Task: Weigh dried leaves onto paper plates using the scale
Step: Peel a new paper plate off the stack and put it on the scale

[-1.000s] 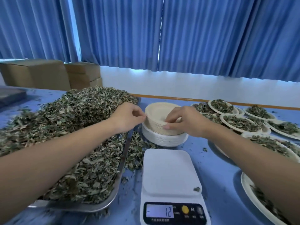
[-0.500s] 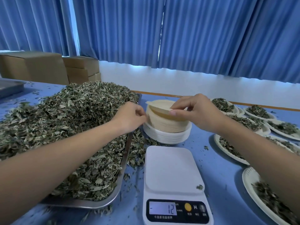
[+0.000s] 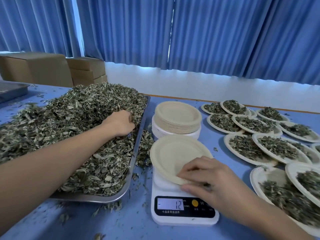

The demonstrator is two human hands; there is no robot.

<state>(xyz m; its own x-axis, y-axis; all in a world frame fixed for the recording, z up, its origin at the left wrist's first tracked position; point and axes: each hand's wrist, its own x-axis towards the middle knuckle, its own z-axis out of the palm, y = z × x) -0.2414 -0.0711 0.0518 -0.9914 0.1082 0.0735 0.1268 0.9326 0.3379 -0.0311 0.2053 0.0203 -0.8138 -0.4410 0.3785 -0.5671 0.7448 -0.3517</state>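
Note:
A white digital scale (image 3: pixel 183 211) stands in front of me, its display reading 12 with a dash before it. An empty beige paper plate (image 3: pixel 170 155) lies tilted on the scale's platform, and my right hand (image 3: pixel 206 184) pinches its near rim. To the left, a metal tray (image 3: pixel 136 149) holds a big heap of dried leaves (image 3: pixel 69 129). My left hand (image 3: pixel 120 122) is in that heap near the tray's right edge, its fingers curled into the leaves. A stack of empty paper plates (image 3: pixel 176 118) stands behind the scale.
Several paper plates filled with dried leaves (image 3: pixel 259 135) cover the blue table on the right. Loose leaf bits (image 3: pixel 144 149) lie between tray and scale. Cardboard boxes (image 3: pixel 52 70) and another metal tray (image 3: pixel 12 90) are at the far left; blue curtains hang behind.
My right hand has carried the top plate from the stack down onto the scale. My left hand has left the stack and moved into the leaf heap.

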